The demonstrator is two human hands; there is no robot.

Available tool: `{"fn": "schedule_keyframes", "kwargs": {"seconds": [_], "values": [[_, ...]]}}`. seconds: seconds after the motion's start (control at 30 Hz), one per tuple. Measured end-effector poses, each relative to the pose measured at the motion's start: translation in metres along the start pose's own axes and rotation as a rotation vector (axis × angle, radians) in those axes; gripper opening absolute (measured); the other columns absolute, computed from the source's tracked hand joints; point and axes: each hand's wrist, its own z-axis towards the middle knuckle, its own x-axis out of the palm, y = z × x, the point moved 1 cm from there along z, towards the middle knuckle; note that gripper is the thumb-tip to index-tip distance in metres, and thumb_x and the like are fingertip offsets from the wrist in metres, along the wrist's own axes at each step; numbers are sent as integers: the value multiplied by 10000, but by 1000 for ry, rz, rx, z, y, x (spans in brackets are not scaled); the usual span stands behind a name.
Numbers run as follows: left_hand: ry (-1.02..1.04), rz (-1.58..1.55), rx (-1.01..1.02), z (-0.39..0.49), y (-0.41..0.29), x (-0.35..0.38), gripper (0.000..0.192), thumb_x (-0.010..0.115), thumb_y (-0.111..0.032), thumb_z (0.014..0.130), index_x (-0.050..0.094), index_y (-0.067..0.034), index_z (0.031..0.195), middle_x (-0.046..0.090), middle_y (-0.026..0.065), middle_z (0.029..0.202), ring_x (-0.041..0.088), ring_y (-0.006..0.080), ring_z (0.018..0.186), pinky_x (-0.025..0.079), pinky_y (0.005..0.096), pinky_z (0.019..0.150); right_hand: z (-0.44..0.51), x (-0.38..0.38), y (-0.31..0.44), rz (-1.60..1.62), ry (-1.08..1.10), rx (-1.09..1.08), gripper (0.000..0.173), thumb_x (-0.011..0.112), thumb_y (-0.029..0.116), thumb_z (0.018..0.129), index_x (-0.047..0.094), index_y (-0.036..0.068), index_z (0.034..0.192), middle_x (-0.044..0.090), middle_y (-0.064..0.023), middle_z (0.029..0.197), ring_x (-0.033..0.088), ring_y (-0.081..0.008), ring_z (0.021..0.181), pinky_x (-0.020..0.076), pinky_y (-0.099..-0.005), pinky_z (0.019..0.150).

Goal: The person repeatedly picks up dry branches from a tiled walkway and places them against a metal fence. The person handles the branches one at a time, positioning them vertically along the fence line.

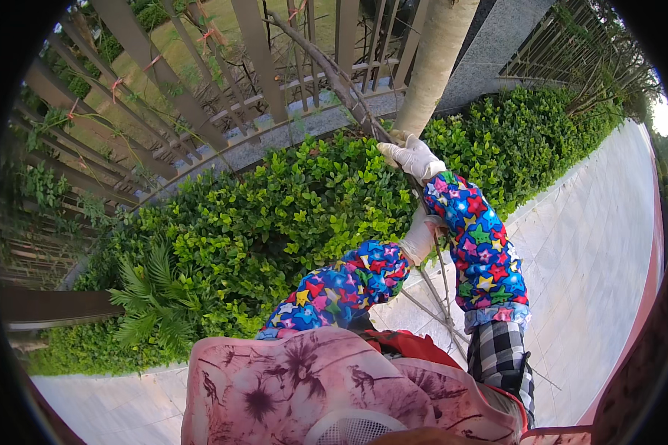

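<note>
A bundle of bare brown branches (342,83) slants from the fence down past my body. My right hand (414,156), in a whitish glove, is closed around the bundle just in front of the pale tree trunk (437,61). Lower down, my gloved left hand (421,238) grips the same branches, its fingers partly hidden behind the stems and my right sleeve. Thin twigs (440,300) trail below it, over the paving. Star-patterned sleeve covers (481,239) reach to both wrists.
A leafy green hedge (256,222) lies beneath the branches. Behind it runs a brown slatted fence (261,61) on a stone kerb, with red ties on some slats. A grey stone pillar (484,61) stands behind the trunk. Pale paving (584,239) curves along the right.
</note>
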Motion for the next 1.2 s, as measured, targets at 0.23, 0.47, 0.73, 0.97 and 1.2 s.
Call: {"fn": "schedule_keyframes", "kwargs": {"seconds": [0.23,0.47,0.73,0.97,1.2], "values": [[-443,44,121,18,-64,-56,196,571,-105,874,599,41,1002,596,66,764,576,200,627,517,353,598,-132,-240,75,-9,-424,-211,740,639,465,818,378,27,1354,498,-119,1205,473,-208,1107,335,-298,983],[-226,-19,185,58,-109,-93,128,501,-129,889,588,-36,871,538,25,680,515,179,650,470,314,665,-399,-165,-19,-41,-42,427,1098,687,704,591,292,84,1407,344,-194,1384,335,-317,1281,247,-433,1055],[-484,65,109,57,-114,-137,182,466,-148,889,554,-84,743,491,-7,583,454,125,513,424,270,530,-458,-59,41,133,63,479,1270,808,609,468,183,78,1438,370,-235,1347,411,-345,1220,319,-427,1029],[-606,68,61,52,-99,-110,200,467,-110,891,500,-63,700,480,14,614,428,160,521,406,322,575,-471,-70,46,-1058,-57,418,1150,819,276,473,207,132,1436,320,-245,1376,316,-420,1268,286,-540,997],[-341,-44,-131,57,-86,-101,200,413,-61,891,467,-75,699,473,32,619,456,170,563,408,311,629,-494,-107,10,-217,38,731,1226,880,468,408,274,113,1413,352,-199,1399,271,-367,1331,275,-502,1063]]}}
